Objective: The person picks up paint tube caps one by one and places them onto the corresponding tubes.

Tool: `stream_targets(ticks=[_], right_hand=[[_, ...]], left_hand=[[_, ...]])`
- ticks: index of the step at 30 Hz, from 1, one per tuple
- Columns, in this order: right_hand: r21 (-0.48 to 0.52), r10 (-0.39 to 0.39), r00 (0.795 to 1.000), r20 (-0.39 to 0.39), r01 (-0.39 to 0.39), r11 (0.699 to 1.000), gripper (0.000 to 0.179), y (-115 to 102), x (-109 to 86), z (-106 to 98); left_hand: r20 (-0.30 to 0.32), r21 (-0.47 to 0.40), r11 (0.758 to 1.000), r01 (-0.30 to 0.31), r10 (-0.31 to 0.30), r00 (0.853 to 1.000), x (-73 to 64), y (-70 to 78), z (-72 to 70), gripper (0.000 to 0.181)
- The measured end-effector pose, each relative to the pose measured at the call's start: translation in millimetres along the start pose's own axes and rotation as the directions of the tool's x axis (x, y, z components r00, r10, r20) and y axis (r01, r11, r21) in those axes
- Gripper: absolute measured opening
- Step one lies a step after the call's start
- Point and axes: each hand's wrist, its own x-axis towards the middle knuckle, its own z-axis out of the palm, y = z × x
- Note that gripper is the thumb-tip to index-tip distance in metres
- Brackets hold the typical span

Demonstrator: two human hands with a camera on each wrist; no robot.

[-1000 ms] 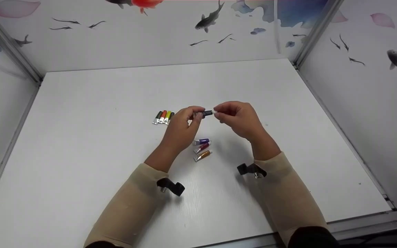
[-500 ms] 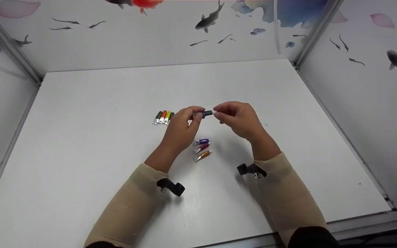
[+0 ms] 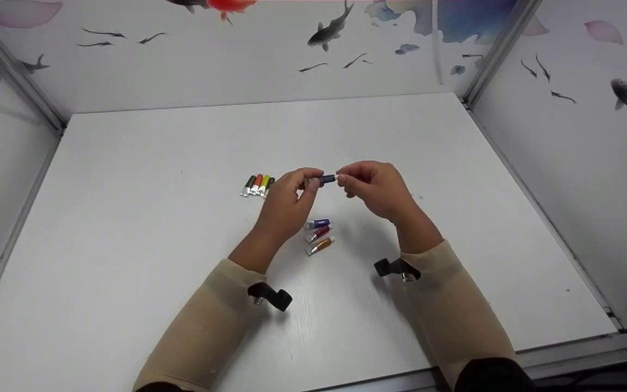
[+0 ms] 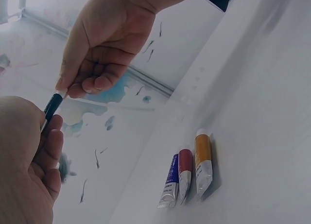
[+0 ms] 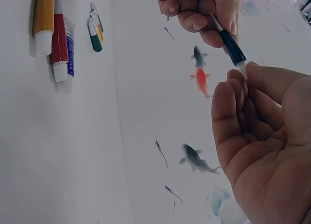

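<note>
My left hand [image 3: 290, 202] pinches the body of a dark blue paint tube [image 3: 327, 178] between thumb and fingers, above the table. Thumb and forefinger of my right hand [image 3: 380, 188] pinch the white cap [image 5: 241, 65] at the tube's end. In the right wrist view, the tube's silver tail shows by the left hand's fingers. Nearer the forearms lie three capped tubes: a purple one [image 3: 320, 224], a dark red one [image 3: 319, 234] and an ochre one [image 3: 320, 246].
Left of the left hand is a row of tubes: a dark green one [image 3: 249, 185], an orange one [image 3: 257, 184], a yellow one [image 3: 264, 184] and another dark one partly hidden by the hand. Walls with painted fish enclose the white table [image 3: 145, 228] at back and sides.
The right hand's fingers have shifted slightly at the cap. The left hand and the tubes on the table stay where they were.
</note>
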Motion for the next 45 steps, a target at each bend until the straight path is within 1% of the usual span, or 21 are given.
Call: stream_targets(ticks=[8,13,19,28,33,41,45], right_hand=[[0.013,0.005,1.000,0.000,-0.005,1.000,0.024,-0.1,0.7,0.6],[0.006,0.019,1.000,-0.005,-0.019,1.000,0.024,-1.0,0.6,1.2],[0.004,0.025,1.000,-0.005,-0.025,1.000,0.027,0.8,2.3,1.5],[0.010,0.031,1.000,-0.003,-0.031,0.999,0.028,1.5,1.6,2.2],[0.018,0.033,0.999,-0.003,-0.033,0.999,0.028,0.3,1.7,2.4],[0.013,0.040,0.999,-0.008,-0.040,0.999,0.028,-0.6,1.8,2.1],[0.012,0.039,0.999,-0.009,-0.038,0.999,0.032,-0.9,1.5,1.6]], left_hand=[[-0.005,-0.009,1.000,-0.019,0.019,1.000,0.2,-0.7,0.5,0.030],[-0.004,-0.035,0.999,-0.011,0.011,1.000,0.0,-2.4,2.3,0.029],[-0.003,-0.041,0.999,-0.007,0.007,1.000,0.1,-2.7,2.0,0.029],[0.003,-0.052,0.998,0.032,-0.031,1.000,-0.7,-2.2,3.4,0.029],[0.007,-0.077,0.996,0.049,-0.049,0.999,-0.8,-2.7,3.6,0.028],[0.006,-0.089,0.995,0.054,-0.054,0.999,-1.3,-2.1,2.9,0.028],[0.002,-0.086,0.995,0.057,-0.057,0.998,-1.4,-2.6,2.6,0.028]])
